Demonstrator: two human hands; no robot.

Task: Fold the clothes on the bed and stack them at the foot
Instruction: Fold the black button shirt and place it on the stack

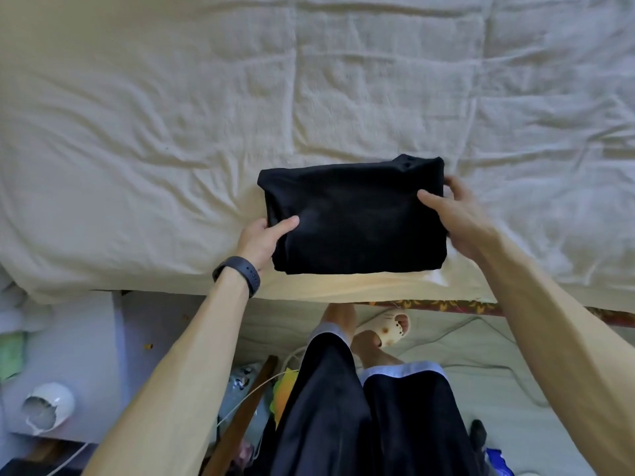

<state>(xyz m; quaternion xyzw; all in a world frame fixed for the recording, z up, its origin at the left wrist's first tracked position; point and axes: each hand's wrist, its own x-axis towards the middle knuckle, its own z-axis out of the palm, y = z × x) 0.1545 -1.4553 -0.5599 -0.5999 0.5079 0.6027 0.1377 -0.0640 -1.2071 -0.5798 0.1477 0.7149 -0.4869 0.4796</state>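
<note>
Folded black garment (pixel 357 218): a neat rectangle at the near edge of the bed (pixel 154 132), over its rumpled white quilt.
Left hand (pixel 263 240): pinches the near-left corner, thumb on top, fingers hidden underneath.
Right hand (pixel 460 218): grips the right edge, thumb on top, fingers curled behind.
Left wrist: dark wristband (pixel 240 273).
Floor below: cream cat-face slipper (pixel 391 328) on one foot.

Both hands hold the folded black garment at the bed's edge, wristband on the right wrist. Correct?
No: the head view shows the wristband on the left wrist. The left hand and right hand do hold the folded black garment at the bed edge.
</note>
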